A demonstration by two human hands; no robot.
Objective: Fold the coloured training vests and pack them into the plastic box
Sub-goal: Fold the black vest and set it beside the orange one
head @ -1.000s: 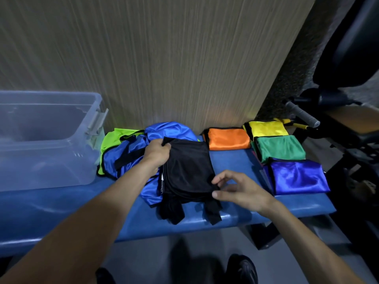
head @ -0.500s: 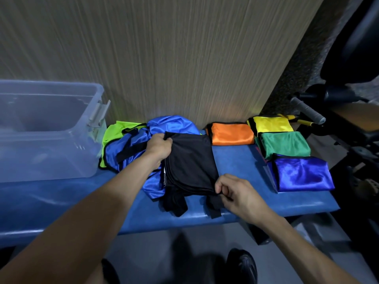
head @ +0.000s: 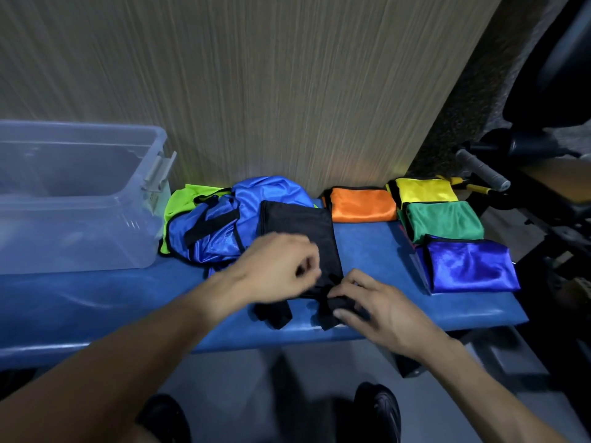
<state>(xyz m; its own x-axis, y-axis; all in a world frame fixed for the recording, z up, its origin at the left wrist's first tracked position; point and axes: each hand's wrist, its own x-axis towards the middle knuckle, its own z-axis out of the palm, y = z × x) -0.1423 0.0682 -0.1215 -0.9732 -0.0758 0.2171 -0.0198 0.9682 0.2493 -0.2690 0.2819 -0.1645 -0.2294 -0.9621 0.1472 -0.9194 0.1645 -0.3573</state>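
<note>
A black vest (head: 300, 228) lies partly folded on the blue bench (head: 96, 302), its straps hanging over the front edge. My left hand (head: 281, 266) lies over its near half with fingers curled, blurred by motion. My right hand (head: 367, 305) pinches the right strap at the bench's front edge. Behind the black vest sits a crumpled blue vest (head: 224, 225) over a lime green vest (head: 179, 203). Folded orange (head: 361, 204), yellow (head: 422, 190), green (head: 444, 220) and violet-blue (head: 470, 266) vests lie at the right. The clear plastic box (head: 76, 199) stands at the left.
A wood-grain wall panel (head: 256, 91) rises right behind the bench. Dark gym equipment with a grey padded handle (head: 483, 169) stands to the right. My shoes (head: 380, 410) are on the grey floor below the bench's front edge.
My left hand left the black vest's far left edge and came to its near edge beside my right hand. My right hand shifted onto the right strap.
</note>
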